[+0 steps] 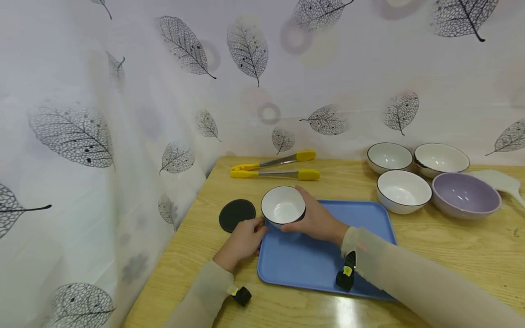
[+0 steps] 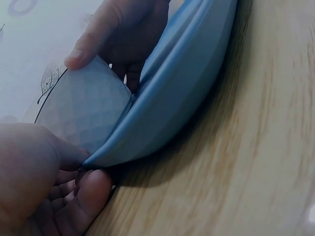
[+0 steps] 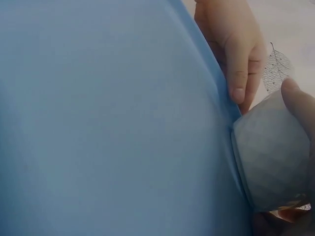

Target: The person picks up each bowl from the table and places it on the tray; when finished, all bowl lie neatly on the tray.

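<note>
Bowl [image 1: 283,207] (white, dark-rimmed) is held by right-hand fingers [image 1: 293,226]; left-hand fingers [image 1: 257,222] pinch the blue tray [image 1: 303,266].

Held bowl [image 1: 283,207]: glossy inside, faceted outside | Tray [image 1: 303,262]: smooth, plastic-looking | Tabletop [image 1: 451,264]: wood-grained, glossy | Tongs [image 1: 280,174]: metal arms

Right grip [image 1: 316,218] full: round white dark-rimmed bowl [image 1: 283,205]; left grip [image 1: 243,239] crowds its left. Passage nearer than right grip, over flat blue rectangular tray [image 1: 301,262]. Flat black disc [image 1: 237,215] just beyond left grip; yellow-tipped metal tongs [image 1: 283,161] farther. Wooden counter [image 1: 342,182] gap right of tongs, until round purple bowl [image 1: 465,193] and white bowls [image 1: 404,187] block, well right.
</note>
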`<state>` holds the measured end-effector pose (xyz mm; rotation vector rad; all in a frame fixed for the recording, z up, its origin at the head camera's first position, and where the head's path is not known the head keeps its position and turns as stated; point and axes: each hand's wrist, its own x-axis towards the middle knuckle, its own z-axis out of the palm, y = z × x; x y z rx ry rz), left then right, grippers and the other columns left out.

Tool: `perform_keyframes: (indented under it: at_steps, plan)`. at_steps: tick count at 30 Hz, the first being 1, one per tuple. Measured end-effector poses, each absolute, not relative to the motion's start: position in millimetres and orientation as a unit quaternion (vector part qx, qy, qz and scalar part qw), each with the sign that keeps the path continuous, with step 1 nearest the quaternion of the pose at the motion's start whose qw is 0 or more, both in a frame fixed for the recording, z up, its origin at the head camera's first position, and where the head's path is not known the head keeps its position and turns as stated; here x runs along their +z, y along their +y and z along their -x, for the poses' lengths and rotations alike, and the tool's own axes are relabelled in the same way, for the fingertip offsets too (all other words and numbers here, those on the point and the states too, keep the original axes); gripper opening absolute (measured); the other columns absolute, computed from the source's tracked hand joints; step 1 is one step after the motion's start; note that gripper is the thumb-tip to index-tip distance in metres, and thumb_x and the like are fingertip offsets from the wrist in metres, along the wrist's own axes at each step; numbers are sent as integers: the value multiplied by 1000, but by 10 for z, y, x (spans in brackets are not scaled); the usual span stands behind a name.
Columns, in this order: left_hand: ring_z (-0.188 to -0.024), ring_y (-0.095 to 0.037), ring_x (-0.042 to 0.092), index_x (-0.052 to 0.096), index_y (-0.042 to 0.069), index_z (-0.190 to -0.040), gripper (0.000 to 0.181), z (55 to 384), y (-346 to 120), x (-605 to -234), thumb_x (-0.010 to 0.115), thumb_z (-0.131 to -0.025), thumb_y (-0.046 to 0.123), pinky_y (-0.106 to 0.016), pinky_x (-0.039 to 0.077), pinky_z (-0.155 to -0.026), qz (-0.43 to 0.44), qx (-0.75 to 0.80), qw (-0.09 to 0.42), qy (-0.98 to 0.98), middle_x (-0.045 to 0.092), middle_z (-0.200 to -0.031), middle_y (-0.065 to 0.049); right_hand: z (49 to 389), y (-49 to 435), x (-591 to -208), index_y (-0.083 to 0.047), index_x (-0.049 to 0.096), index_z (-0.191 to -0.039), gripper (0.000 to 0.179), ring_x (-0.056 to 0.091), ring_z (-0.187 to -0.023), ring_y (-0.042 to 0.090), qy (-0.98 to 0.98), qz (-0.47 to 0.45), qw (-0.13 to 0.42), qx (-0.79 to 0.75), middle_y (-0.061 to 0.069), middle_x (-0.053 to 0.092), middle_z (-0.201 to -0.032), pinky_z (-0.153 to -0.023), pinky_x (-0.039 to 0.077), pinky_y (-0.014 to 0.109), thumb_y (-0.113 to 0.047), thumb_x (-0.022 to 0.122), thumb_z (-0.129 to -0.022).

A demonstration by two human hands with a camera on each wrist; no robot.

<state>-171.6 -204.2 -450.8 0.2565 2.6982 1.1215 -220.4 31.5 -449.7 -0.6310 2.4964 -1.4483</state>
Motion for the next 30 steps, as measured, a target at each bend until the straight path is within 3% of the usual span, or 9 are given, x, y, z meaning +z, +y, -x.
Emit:
perform_keyframes:
  at_steps: [5, 10, 14, 22, 30]
  plan:
    - [-48, -15, 62, 51, -1, -144, 43, 1728, -2023, -4518, 53, -105, 18, -31, 52, -47, -86, 387, 111, 911, 59, -73, -2, 2170, 431, -4438, -11, 2, -162, 127, 33, -145, 36, 849, 191, 129, -475, 18, 21, -163, -114, 29, 58, -58, 82, -76]
    - [-48, -15, 62, 52, 0, -144, 44, 1730, -2036, -4526, 53, -105, 20, -30, 52, -47, -77, 381, 107, 915, 59, -73, -3, 2119, 592, -4253, -13, 5, -163, 104, 32, -146, 38, 855, 183, 131, -467, 17, 23, -163, -112, 33, 58, -62, 64, -91]
    - [-48, -15, 62, 52, -1, -144, 44, 1732, -2042, -4549, 53, -105, 21, -30, 51, -47, -80, 381, 109, 915, 59, -74, -2, 2065, 777, -4122, -10, 23, -160, 87, 41, -139, 41, 872, 201, 71, -440, 17, 31, -160, -107, 40, 57, -57, 59, -97]
    - [-47, -15, 61, 53, -1, -142, 42, 1721, -2041, -4549, 53, -105, 19, -31, 51, -47, -81, 384, 102, 914, 59, -74, -2, 1896, 1139, -4002, -8, 47, -149, 66, 56, -124, 39, 884, 234, -50, -403, 16, 51, -147, -97, 47, 56, -40, 70, -95]
    - [-48, -16, 62, 52, -1, -143, 43, 1706, -2011, -4533, 51, -106, 20, -32, 53, -48, -74, 389, 112, 911, 60, -76, -3, 1736, 1646, -3945, -4, 49, -145, 67, 47, -132, 41, 893, 219, -139, -368, 18, 52, -145, -100, 40, 60, -30, 78, -90]
